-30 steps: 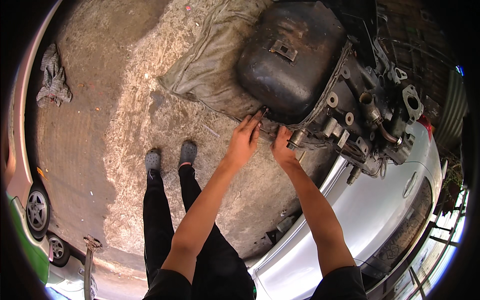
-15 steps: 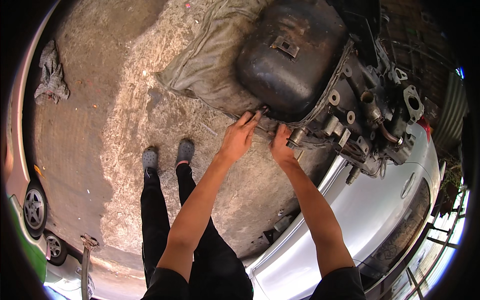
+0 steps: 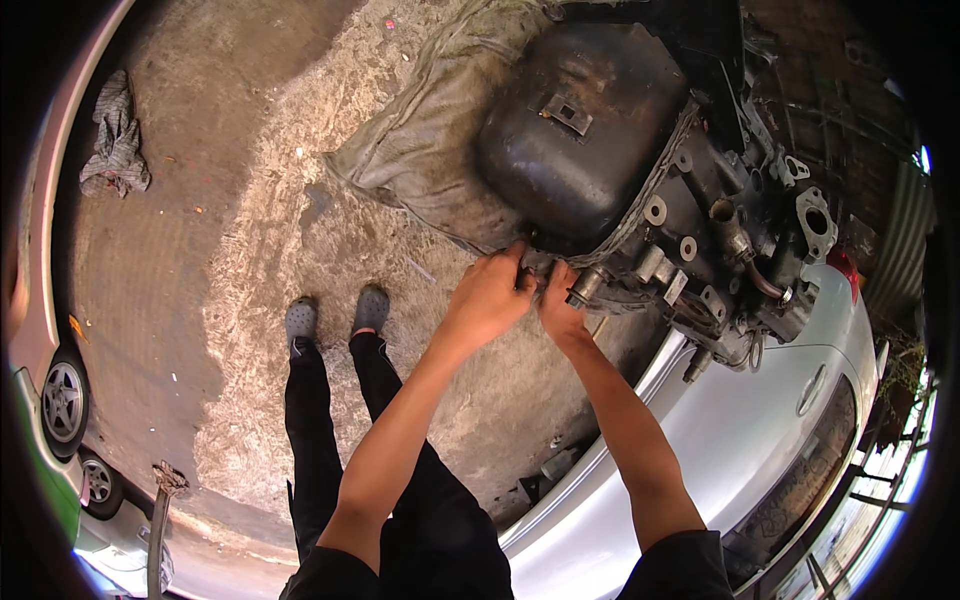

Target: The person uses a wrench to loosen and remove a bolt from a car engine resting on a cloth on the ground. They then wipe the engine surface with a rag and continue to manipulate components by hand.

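Our left hand [image 3: 490, 298] has drawn its outstretched finger in and shifted closer to our right hand [image 3: 562, 312], so the two now sit almost together. We judge the step in hand to be two-handed fingertip work along the rim of the black pan [image 3: 590, 180]; the next move seems to call for fine finger control in that tight spot. The pan lies just beyond both hands, with the engine [image 3: 738, 240] ahead and to the right of them. Our left fingers are bent and our right ones curl beside a metal stub [image 3: 590, 284]; whether either hand grips anything, we cannot tell.
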Available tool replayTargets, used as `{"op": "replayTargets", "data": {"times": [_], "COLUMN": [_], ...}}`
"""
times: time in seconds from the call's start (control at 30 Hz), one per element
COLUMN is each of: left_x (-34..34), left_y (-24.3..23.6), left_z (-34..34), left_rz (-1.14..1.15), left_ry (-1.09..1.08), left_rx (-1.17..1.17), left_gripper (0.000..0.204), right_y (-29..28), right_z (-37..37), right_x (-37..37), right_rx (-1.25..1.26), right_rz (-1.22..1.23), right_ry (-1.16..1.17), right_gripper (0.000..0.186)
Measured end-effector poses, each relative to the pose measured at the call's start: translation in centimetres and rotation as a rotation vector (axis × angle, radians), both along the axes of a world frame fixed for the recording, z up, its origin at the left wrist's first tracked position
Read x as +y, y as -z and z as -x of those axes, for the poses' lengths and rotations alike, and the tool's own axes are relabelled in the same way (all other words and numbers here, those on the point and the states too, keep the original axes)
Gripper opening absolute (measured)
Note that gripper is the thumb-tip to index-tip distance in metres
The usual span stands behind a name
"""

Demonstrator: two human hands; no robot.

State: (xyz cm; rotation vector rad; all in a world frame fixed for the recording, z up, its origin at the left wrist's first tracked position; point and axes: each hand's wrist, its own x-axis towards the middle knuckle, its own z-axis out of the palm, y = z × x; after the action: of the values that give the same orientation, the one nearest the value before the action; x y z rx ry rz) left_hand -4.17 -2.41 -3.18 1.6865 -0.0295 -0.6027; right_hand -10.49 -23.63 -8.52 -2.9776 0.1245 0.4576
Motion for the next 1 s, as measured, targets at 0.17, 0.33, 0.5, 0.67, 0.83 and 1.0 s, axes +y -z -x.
{"op": "replayTargets", "data": {"times": [0.17, 0.33, 0.5, 0.67, 0.83, 1.0], "left_x": [0.9, 2.1, 1.3, 1.5, 1.3, 0.1], "left_y": [-3.8, -3.6, -1.5, 1.7, 4.0, 6.3], "left_z": [-4.7, -4.5, -3.2, -0.4, 0.9, 1.6], "left_rz": [0.304, 0.483, 0.459, 0.024, 0.091, 0.128], "left_ry": [0.011, -0.106, -0.039, 0.142, 0.174, 0.108], "left_rx": [0.670, 0.794, 0.626, -0.069, 0.095, 0.004], "left_gripper": [0.048, 0.046, 0.046, 0.056, 0.061, 0.058], "right_y": [0.6, 1.2, 0.8, 1.3, 1.4, 0.9], "right_z": [-0.1, 0.3, 0.4, 0.6, 0.9, 1.0], "right_x": [-0.3, 0.2, -0.1, -0.2, -0.3, -0.2], "right_rx": [-0.049, -0.163, 0.028, -0.037, -0.053, 0.076], "right_rz": [-0.028, -0.154, -0.110, -0.075, 0.024, 0.052], "right_ry": [0.003, 0.148, 0.258, 0.200, 0.070, 0.099], "right_gripper": [0.027, 0.035, 0.045, 0.044, 0.039, 0.035]}}
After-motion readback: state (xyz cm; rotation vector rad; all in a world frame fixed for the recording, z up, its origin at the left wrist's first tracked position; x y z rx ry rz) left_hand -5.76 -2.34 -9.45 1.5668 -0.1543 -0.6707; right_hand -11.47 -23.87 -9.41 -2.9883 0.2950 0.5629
